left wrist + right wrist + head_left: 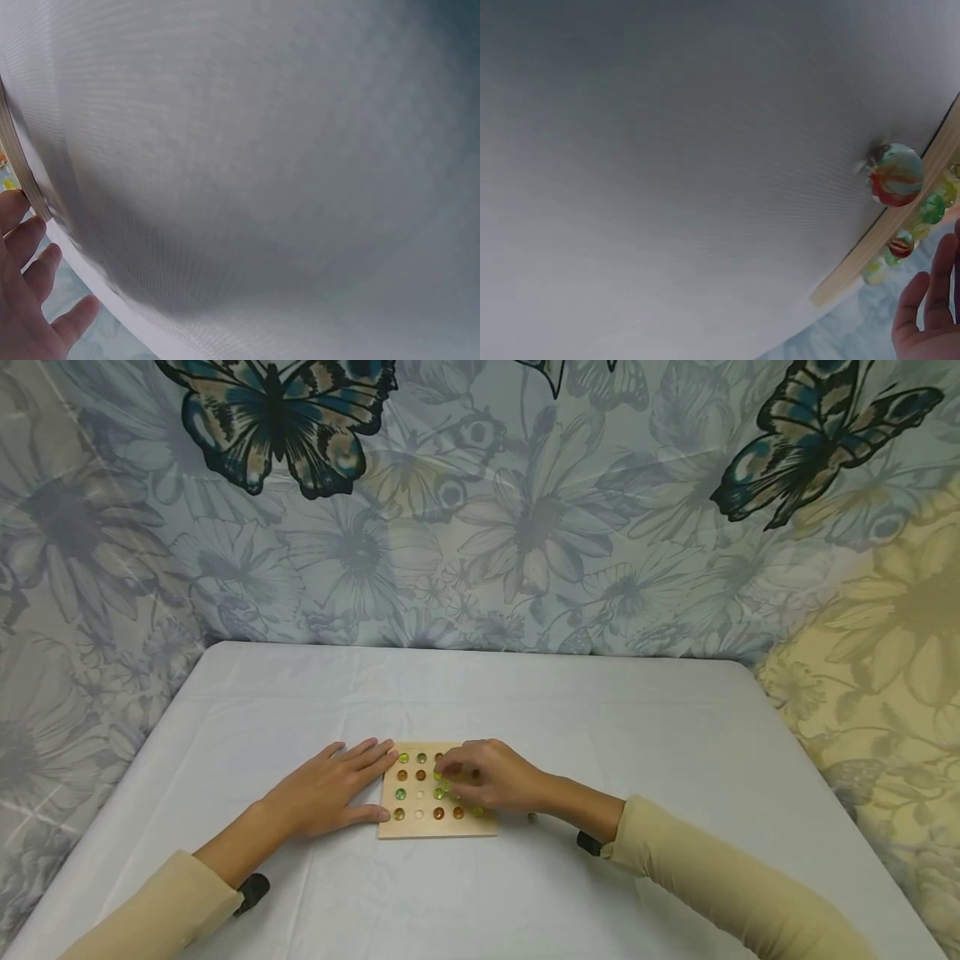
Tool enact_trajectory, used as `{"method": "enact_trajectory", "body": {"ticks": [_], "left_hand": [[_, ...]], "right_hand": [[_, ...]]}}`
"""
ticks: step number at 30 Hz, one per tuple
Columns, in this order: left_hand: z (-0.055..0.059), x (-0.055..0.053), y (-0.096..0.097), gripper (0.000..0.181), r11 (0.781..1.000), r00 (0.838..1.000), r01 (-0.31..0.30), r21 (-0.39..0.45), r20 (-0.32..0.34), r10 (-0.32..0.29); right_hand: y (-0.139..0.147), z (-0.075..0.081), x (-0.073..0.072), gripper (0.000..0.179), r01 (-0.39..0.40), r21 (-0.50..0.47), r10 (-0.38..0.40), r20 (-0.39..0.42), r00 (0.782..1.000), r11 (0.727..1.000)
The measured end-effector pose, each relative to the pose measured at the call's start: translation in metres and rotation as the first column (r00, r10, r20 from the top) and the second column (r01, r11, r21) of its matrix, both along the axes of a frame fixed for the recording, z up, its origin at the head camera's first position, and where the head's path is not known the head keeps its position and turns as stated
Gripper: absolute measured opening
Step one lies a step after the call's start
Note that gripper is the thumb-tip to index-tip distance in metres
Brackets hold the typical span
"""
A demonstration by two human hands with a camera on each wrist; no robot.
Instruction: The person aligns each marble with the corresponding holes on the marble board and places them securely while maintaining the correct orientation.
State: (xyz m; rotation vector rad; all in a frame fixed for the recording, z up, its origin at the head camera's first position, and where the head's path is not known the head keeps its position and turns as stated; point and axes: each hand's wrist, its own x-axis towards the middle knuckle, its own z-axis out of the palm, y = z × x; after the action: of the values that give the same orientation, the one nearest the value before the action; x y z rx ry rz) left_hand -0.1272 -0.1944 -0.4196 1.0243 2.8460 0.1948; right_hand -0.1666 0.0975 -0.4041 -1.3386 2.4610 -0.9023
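Observation:
A square wooden board [437, 830] lies on the table, set with rows of coloured glass marbles [438, 813]. My left hand [330, 789] rests at the board's left edge, fingers spread and thumb at its lower left corner; in the left wrist view its fingertips [26, 232] touch the board's side. Over the right half of the board, my right hand [498, 777] pinches a green marble [446, 785] between thumb and fingers, partly covering the rows beneath. To the right of the board sits a loose marble [532, 817], seen closer as a red and pale blue marble [895, 180].
A white cloth [300, 693] covers the table around the board. Behind it hangs a fabric backdrop [540, 527] printed with flowers and butterflies. Each wrist carries a small dark camera, such as the left one [252, 893].

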Motion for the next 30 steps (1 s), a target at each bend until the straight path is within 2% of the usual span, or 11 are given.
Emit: {"method": "enact_trajectory", "body": {"ticks": [10, 17, 30], "left_hand": [[0.0, -0.001, 0.0, 0.083, 1.0, 1.0, -0.002, -0.008, 0.006, 0.002], [0.0, 0.0, -0.001, 0.083, 1.0, 1.0, 0.001, -0.009, 0.002, -0.001], [-0.002, -0.002, -0.002, 0.083, 1.0, 1.0, 0.011, 0.001, -0.01, -0.011]], "right_hand": [[-0.021, 0.003, 0.002, 0.025, 0.003, 0.046, -0.004, 0.03, 1.0, 0.999], [-0.031, 0.002, 0.005, 0.026, 0.035, 0.105, -0.035, -0.007, 0.999, 0.994], [-0.039, -0.005, 0.007, 0.027, 0.028, 0.126, -0.021, -0.06, 0.998, 0.992]]}}
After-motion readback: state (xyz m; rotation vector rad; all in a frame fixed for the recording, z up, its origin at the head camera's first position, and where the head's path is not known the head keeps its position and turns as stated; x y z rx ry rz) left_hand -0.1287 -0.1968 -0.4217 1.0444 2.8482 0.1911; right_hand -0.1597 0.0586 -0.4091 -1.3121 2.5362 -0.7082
